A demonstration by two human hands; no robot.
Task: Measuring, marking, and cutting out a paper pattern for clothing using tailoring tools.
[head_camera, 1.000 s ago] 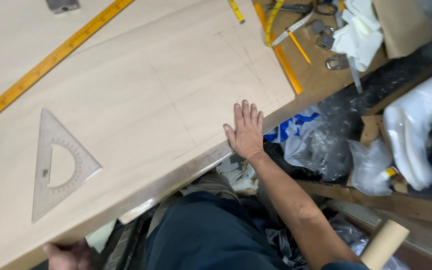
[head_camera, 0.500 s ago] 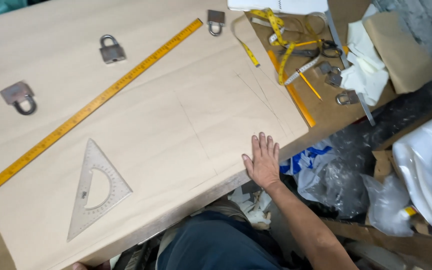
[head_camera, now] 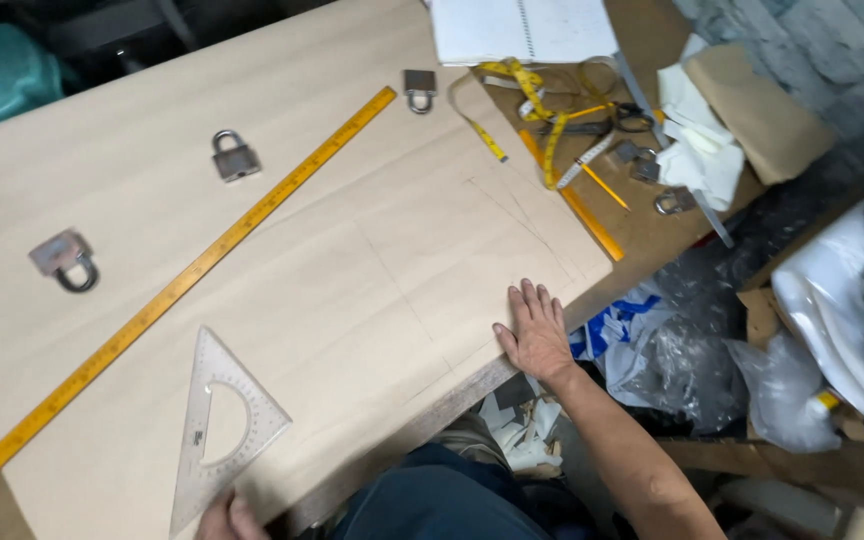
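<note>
A large sheet of pale paper (head_camera: 352,250) with faint pencil lines covers the table. My right hand (head_camera: 535,333) lies flat on its near right corner, fingers spread, holding nothing. My left hand (head_camera: 227,518) shows only at the bottom edge, fingertips touching the lower corner of a clear plastic set square (head_camera: 217,425) with a protractor cut-out. A long yellow ruler (head_camera: 177,290) lies diagonally across the sheet. Three metal padlocks (head_camera: 235,156) (head_camera: 64,258) (head_camera: 419,88) rest on the paper as weights.
At the far right of the table are a yellow tape measure (head_camera: 542,110), scissors (head_camera: 607,125), an open notebook (head_camera: 522,28), white scraps (head_camera: 697,150) and brown paper (head_camera: 762,110). Plastic bags (head_camera: 692,370) and clutter fill the floor to the right.
The view has tilted up and away, bringing the padlocks, notebook and tape measure into sight. My right hand stays flat on the paper's corner; my left hand is now at the set square.
</note>
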